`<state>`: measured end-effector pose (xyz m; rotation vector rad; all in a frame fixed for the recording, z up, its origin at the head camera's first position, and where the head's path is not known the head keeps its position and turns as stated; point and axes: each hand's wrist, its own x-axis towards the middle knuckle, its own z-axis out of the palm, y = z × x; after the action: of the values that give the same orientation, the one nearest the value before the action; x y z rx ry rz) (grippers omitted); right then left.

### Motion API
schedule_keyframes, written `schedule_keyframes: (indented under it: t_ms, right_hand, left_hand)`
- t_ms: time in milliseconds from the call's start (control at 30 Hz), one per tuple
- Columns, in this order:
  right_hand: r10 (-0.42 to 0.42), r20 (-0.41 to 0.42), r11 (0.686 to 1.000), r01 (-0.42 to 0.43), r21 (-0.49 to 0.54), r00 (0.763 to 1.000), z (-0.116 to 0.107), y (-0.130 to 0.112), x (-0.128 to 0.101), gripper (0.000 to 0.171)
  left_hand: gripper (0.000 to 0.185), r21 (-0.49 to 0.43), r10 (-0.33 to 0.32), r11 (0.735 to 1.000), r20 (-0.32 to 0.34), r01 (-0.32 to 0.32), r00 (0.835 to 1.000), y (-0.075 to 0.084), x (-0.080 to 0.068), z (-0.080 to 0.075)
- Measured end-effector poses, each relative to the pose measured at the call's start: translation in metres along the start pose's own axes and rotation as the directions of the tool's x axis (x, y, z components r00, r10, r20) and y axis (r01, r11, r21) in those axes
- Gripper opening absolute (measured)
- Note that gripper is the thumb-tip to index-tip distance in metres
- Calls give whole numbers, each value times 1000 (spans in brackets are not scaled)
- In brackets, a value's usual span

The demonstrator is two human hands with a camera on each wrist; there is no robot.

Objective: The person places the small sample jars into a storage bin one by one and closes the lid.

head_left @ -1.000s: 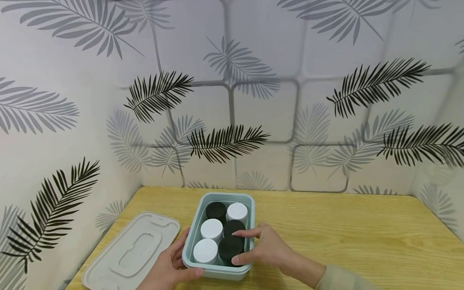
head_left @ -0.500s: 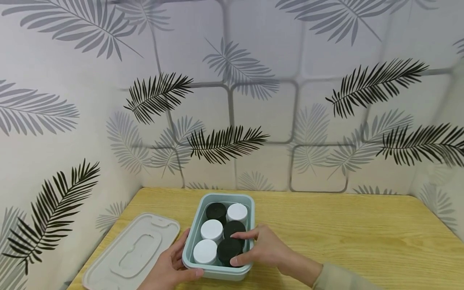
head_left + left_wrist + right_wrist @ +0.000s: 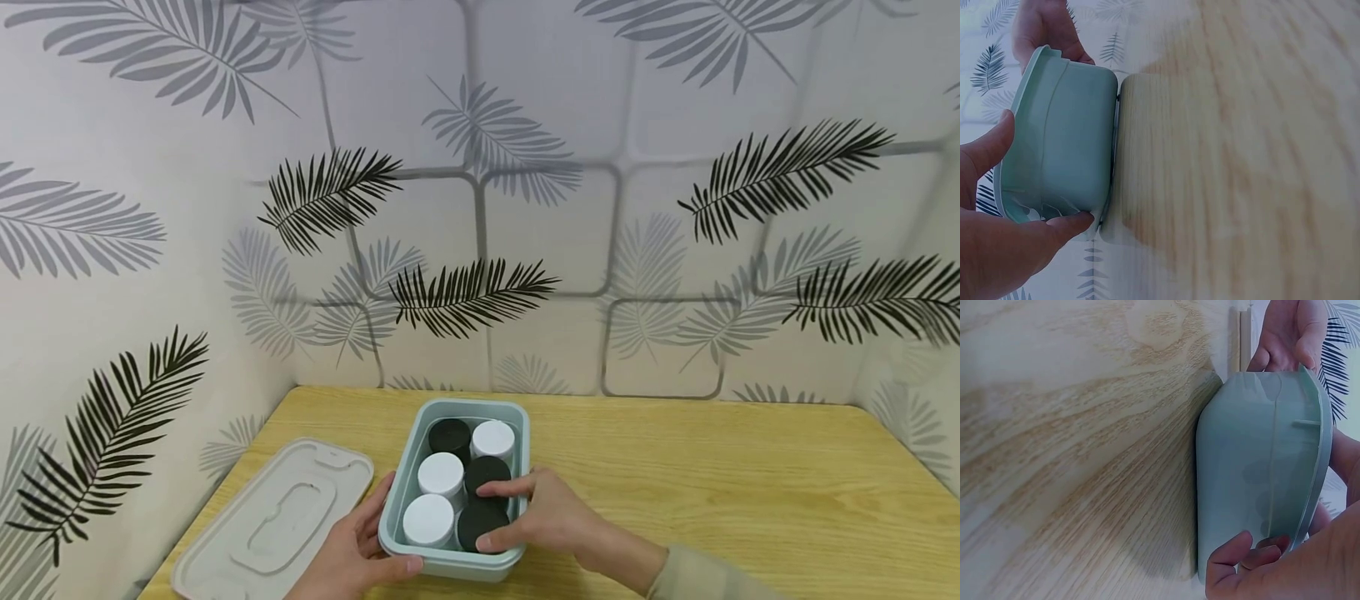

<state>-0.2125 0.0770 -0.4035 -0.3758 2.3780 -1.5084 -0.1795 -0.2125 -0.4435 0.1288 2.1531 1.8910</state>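
One teal box (image 3: pixel 516 433) sits on the wooden table (image 3: pixel 712 467), near its left front edge. Inside are six jars in two rows of three: three white, three black. White ones at far right (image 3: pixel 492 437), middle left (image 3: pixel 440 472) and near left (image 3: pixel 427 518); black ones at far left (image 3: pixel 449 435), middle right (image 3: pixel 483 471) and near right (image 3: pixel 478 521).

Left hand (image 3: pixel 352 554) grips the box's near-left corner, thumb on the front rim, fingers curled along the left wall. In the left wrist view the thumb and a finger clamp the box wall (image 3: pixel 1063 144).

Right hand (image 3: pixel 551 517) grips the near right black jar, index finger over its top and thumb at its near side; the other fingers rest on the box's right wall.

One pale lid (image 3: pixel 277 517) lies flat on the table just left of the box, apart from it. Leaf-print walls (image 3: pixel 600 167) stand behind and at both sides.
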Motion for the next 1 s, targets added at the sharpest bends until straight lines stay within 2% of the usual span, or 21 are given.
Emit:
schedule_keyframes:
  t_ms: [167, 300, 433, 533, 567, 667, 733, 767, 833, 900, 933, 1000]
  right_hand:
    - [-54, 49, 998, 56, -30, 997, -8, 1, -3, 44]
    - [-57, 77, 994, 64, -93, 995, -22, -3, -11, 47]
    - [-116, 5, 980, 116, -159, 993, -33, -10, -22, 44]
    - [-202, -55, 966, 190, -178, 978, -34, -17, -30, 36]
    - [-228, -64, 962, 214, -171, 972, -33, -19, -33, 34]
    - [-308, -52, 942, 297, -157, 950, -23, -26, -43, 31]
    - [-339, -12, 934, 335, -124, 941, -13, -31, -50, 33]
    - [-348, 10, 932, 347, -107, 938, -7, -33, -52, 34]
    - [-345, 62, 935, 349, -59, 936, 5, -35, -54, 36]
    - [-323, 131, 946, 323, 19, 937, 20, -33, -51, 38]
    - [-308, 167, 952, 302, 59, 937, 28, -30, -49, 37]
    - [-353, 224, 936, 338, 101, 909, 48, -11, -36, 39]
  left_hand:
    - [112, -2, 8, 1000, -3, -8, 1000, 1, -1, 1]
    - [111, -18, 6, 1000, -14, -6, 1000, 2, -3, 2]
    - [113, -3, -16, 1000, -1, 16, 1000, 0, -3, -2]
    - [113, 10, -10, 1000, 35, 9, 999, 3, -9, -8]
    - [112, 17, -3, 1000, 39, 2, 999, 7, -13, -10]
    - [99, 91, 75, 992, 86, -83, 993, 18, -25, -24]
    - [86, 192, 160, 965, 116, -180, 980, 25, -32, -37]
    - [79, 233, 226, 939, 142, -255, 964, 27, -35, -46]
    - [69, 309, 333, 875, 174, -373, 927, 30, -41, -65]
    - [62, 407, 426, 790, 173, -459, 888, 30, -47, -86]
    - [61, 446, 455, 758, 161, -476, 876, 30, -50, -97]
    - [61, 508, 484, 714, 137, -481, 864, 28, -54, -118]
